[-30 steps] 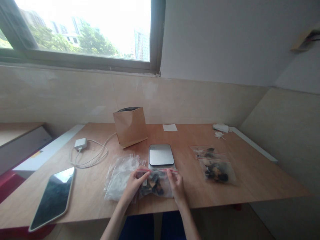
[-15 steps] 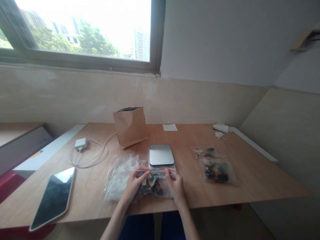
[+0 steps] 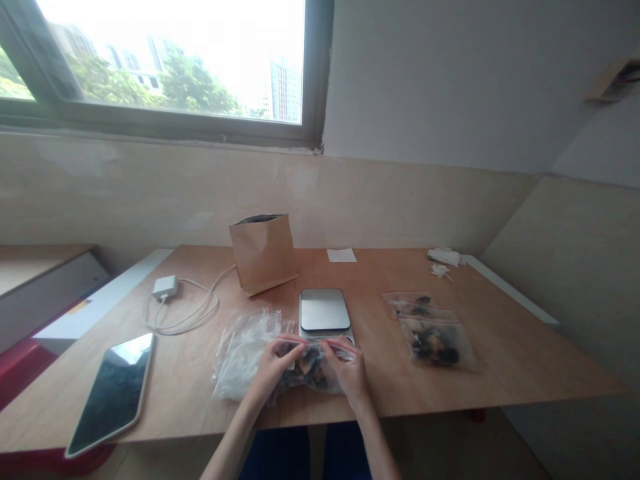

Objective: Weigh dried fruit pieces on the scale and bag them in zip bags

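Note:
Between my hands, at the table's front, lies a clear zip bag (image 3: 314,373) with a red seal strip and dark and tan pieces inside. My left hand (image 3: 274,365) pinches the left part of its top edge. On the right part of the same strip, my right hand (image 3: 349,367) is closed, its thumb near the left thumb. Just behind the bag stands a small scale (image 3: 325,309) with a silver plate, its front partly hidden by the bag and hands. A pile of clear plastic bags (image 3: 243,360) lies beside my left hand.
Two filled zip bags (image 3: 435,340) overlap on the right. A brown paper bag (image 3: 263,255) stands open at the back, near a white charger (image 3: 165,287) with its cable. A tablet (image 3: 114,392) lies front left. White paper (image 3: 341,255) and crumpled tissue (image 3: 444,256) lie along the back.
My right hand's thumb has moved left along the seal strip, closer to the left thumb. The view has shifted slightly; the other things stay in place.

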`<state>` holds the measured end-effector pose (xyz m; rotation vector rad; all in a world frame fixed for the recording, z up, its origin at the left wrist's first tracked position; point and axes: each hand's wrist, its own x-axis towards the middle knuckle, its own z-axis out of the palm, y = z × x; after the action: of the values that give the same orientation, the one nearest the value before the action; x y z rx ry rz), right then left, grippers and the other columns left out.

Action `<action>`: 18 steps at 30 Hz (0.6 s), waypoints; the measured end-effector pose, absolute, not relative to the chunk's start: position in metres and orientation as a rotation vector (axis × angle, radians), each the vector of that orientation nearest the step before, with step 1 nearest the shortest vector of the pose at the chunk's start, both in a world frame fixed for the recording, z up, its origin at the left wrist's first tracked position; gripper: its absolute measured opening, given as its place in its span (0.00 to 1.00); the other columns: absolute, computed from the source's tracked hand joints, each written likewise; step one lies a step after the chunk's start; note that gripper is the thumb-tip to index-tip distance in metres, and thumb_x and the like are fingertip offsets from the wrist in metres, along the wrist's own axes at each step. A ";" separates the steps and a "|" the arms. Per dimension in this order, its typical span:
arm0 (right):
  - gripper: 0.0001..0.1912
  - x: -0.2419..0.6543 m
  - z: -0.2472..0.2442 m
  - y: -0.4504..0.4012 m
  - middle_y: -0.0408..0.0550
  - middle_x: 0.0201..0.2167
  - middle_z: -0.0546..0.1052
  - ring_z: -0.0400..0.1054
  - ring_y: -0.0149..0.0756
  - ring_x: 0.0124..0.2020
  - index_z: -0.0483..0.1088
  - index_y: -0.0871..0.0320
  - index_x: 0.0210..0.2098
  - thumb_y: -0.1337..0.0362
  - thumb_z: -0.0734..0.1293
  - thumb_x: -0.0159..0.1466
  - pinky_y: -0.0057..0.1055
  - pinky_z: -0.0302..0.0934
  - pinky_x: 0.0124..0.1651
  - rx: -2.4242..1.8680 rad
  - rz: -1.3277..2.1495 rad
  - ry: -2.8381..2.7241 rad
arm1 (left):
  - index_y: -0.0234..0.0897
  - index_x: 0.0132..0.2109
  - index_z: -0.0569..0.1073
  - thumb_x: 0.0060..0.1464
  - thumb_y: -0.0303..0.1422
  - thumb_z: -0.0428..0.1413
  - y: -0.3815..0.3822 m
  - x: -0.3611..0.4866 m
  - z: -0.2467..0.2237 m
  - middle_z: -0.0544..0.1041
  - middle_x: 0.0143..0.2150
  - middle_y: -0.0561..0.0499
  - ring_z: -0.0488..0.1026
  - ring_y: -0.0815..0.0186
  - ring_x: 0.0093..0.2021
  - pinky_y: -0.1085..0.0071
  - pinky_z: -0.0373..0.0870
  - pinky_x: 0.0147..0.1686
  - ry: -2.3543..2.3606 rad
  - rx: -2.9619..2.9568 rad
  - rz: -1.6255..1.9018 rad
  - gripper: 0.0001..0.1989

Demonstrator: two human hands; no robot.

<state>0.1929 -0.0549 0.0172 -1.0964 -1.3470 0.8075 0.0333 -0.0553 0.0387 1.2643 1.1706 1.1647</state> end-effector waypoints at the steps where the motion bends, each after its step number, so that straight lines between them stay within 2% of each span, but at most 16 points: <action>1: 0.09 0.193 0.017 -0.055 0.45 0.24 0.74 0.69 0.33 0.28 0.73 0.59 0.26 0.61 0.65 0.58 0.26 0.64 0.33 -1.095 0.791 -1.357 | 0.34 0.31 0.77 0.44 0.42 0.58 -0.055 0.033 0.039 0.78 0.33 0.47 0.73 0.61 0.36 0.70 0.69 0.38 1.178 1.270 1.172 0.14; 8: 0.09 0.188 0.016 -0.056 0.44 0.23 0.73 0.68 0.32 0.27 0.72 0.58 0.24 0.61 0.65 0.58 0.26 0.63 0.32 -1.104 0.741 -1.377 | 0.34 0.31 0.76 0.45 0.41 0.58 -0.054 0.034 0.037 0.77 0.31 0.48 0.73 0.62 0.35 0.71 0.69 0.37 1.192 1.266 1.190 0.13; 16: 0.12 0.188 0.018 -0.057 0.48 0.32 0.76 0.71 0.36 0.37 0.73 0.59 0.32 0.57 0.62 0.61 0.29 0.64 0.42 -1.065 0.956 -1.304 | 0.34 0.31 0.75 0.46 0.40 0.57 -0.052 0.034 0.031 0.76 0.33 0.48 0.73 0.64 0.35 0.72 0.68 0.37 1.160 1.329 1.229 0.12; 18: 0.11 0.188 0.018 -0.056 0.47 0.32 0.76 0.70 0.35 0.37 0.73 0.58 0.31 0.58 0.63 0.60 0.28 0.64 0.42 -1.050 0.933 -1.328 | 0.34 0.32 0.75 0.46 0.40 0.57 -0.051 0.033 0.030 0.76 0.33 0.48 0.73 0.63 0.35 0.71 0.68 0.37 1.133 1.330 1.214 0.12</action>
<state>0.1881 -0.0563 0.0179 -1.0499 -1.3281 0.9326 0.0334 -0.0514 0.0296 1.3298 1.1332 1.2139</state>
